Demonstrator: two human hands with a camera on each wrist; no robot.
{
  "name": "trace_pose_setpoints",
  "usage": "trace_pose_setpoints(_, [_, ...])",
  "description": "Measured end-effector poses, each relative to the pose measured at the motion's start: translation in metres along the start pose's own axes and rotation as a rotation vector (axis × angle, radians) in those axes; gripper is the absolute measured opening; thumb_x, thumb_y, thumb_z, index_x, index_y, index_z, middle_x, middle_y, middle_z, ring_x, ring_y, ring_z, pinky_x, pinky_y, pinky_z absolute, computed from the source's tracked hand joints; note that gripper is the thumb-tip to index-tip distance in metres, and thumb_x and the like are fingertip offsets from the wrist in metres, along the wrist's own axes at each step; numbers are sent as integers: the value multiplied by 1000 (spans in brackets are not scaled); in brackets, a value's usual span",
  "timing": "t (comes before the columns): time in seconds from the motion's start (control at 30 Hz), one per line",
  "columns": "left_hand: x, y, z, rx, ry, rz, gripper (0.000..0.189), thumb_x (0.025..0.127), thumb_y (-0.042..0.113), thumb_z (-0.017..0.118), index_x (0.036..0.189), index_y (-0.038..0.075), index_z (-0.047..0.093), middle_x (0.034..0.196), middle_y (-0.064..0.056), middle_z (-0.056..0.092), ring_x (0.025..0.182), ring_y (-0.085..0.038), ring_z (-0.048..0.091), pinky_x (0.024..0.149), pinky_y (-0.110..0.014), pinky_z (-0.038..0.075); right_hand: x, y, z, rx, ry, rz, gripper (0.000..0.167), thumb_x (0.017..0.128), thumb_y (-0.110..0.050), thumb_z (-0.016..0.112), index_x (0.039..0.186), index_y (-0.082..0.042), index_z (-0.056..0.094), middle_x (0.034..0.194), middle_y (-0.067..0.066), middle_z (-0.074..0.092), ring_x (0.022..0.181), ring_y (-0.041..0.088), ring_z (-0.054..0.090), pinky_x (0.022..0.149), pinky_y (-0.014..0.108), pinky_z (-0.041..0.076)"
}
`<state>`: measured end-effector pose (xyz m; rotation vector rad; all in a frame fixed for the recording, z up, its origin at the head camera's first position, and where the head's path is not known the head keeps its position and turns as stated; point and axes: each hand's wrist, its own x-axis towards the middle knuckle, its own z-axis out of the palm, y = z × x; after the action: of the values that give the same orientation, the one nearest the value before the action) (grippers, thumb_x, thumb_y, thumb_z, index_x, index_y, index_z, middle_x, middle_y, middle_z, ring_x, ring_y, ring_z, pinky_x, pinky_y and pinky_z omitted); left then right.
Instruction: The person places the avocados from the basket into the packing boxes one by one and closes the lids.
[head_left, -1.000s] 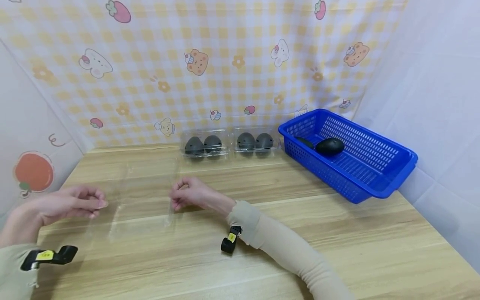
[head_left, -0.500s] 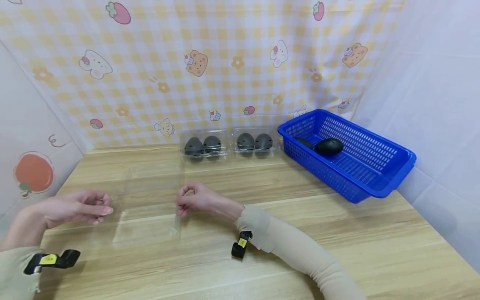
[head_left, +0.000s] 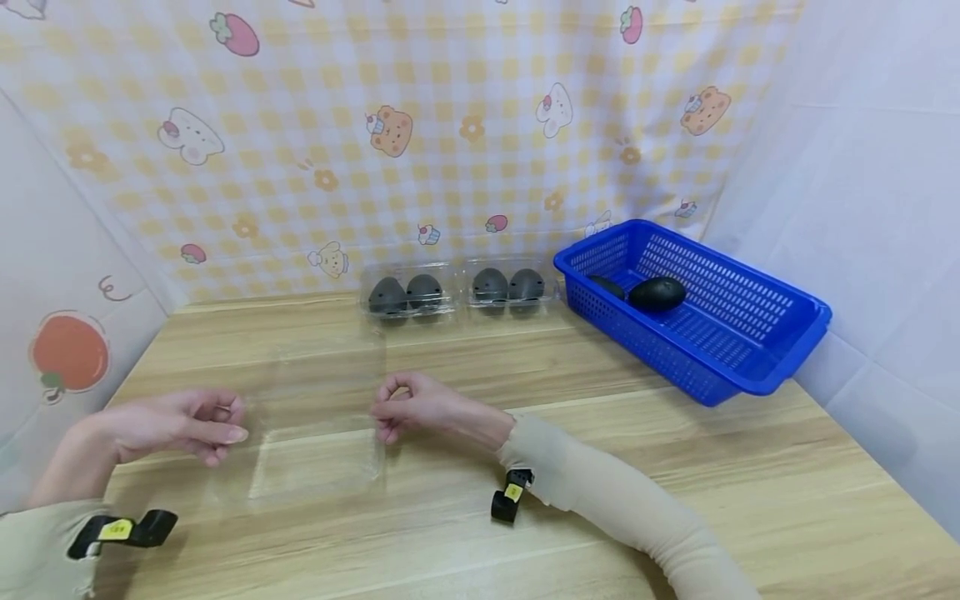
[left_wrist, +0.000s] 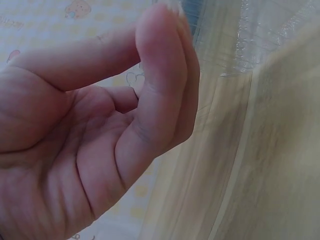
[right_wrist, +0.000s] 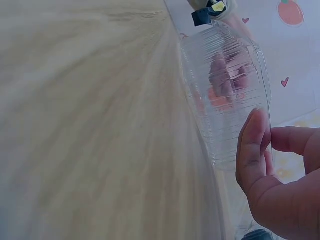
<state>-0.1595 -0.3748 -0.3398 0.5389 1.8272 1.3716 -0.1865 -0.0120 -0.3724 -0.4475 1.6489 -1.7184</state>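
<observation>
A clear plastic clamshell box [head_left: 322, 458] stands on the wooden table between both hands, its outline faint. My right hand [head_left: 435, 408] pinches its right edge between thumb and fingers; the right wrist view shows this grip on the ribbed wall [right_wrist: 230, 142]. At the opposite side, my left hand [head_left: 172, 429] has thumb and fingertips together at the box's left edge. In the left wrist view, the left hand [left_wrist: 125, 110] has its curled fingers meeting the thumb at the top, where the thin plastic hardly shows. Part of the clamshell box [left_wrist: 265, 35] appears beyond those fingers.
Two closed clear boxes, a left one [head_left: 408, 312] and a right one [head_left: 507, 304], hold dark avocados by the back curtain. A blue plastic basket [head_left: 675, 358] at the right contains a dark avocado [head_left: 657, 293] and another partly hidden one.
Both hands and the clear clamshell box have shifted together to the right and slightly nearer. The basket and the two filled boxes stay in place.
</observation>
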Motion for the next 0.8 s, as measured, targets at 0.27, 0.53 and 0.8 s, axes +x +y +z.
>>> trace_pose_setpoints(0.27, [11, 5, 8, -9, -30, -3, 7, 104, -1, 48, 99, -1, 42, 88, -1, 52, 81, -12, 64, 76, -34, 60, -13, 1, -11, -16, -2, 0, 11, 98, 2, 60, 96, -5, 53, 78, 12, 67, 68, 18, 67, 66, 27, 59])
trace_pose_setpoints(0.53, [28, 8, 17, -40, -34, 16, 6, 104, 0, 49, 102, 3, 44, 90, -2, 54, 83, -14, 65, 77, -34, 60, -25, 0, -26, -4, -14, 6, 11, 99, 2, 60, 96, -5, 52, 78, 11, 66, 68, 15, 65, 68, 26, 58])
trace_pose_setpoints(0.8, [45, 11, 30, -47, -38, 48, 6, 104, 0, 49, 102, 3, 45, 91, -4, 57, 83, -15, 65, 78, -35, 60, -38, 1, -44, -25, -7, -1, 9, 99, 2, 59, 101, -3, 52, 80, 11, 65, 68, 15, 65, 68, 26, 58])
